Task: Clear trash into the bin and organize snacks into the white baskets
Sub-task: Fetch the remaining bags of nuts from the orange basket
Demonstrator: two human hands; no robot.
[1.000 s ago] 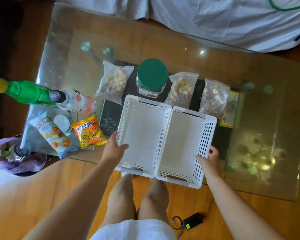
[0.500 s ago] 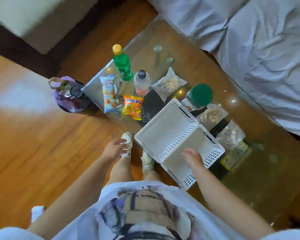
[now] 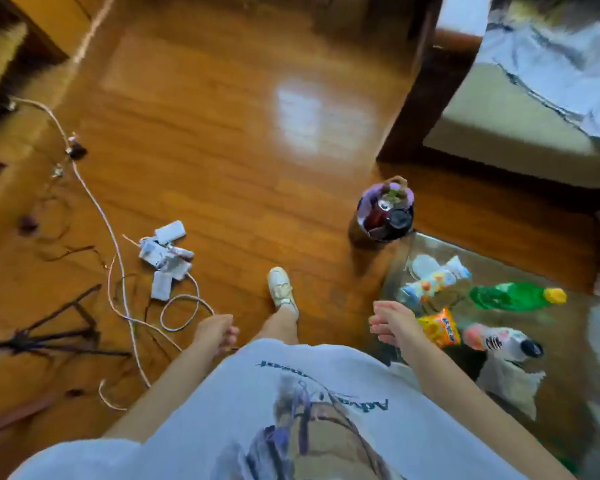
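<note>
Both hands hang free beside the glass worktop (image 3: 568, 344), with the bin just past its corner.

The left hand (image 3: 215, 332) and right hand (image 3: 394, 323) have loosely curled fingers, holding nothing. Snack packets (image 3: 440, 327), a green bottle (image 3: 510, 296) and a clear bottle (image 3: 499, 341) lie on the worktop; the bin (image 3: 385, 213) stands on the wooden floor (image 3: 222, 133). Cables and chargers (image 3: 165, 261) litter the floor at left; a sofa (image 3: 520, 109) stands beyond.
</note>
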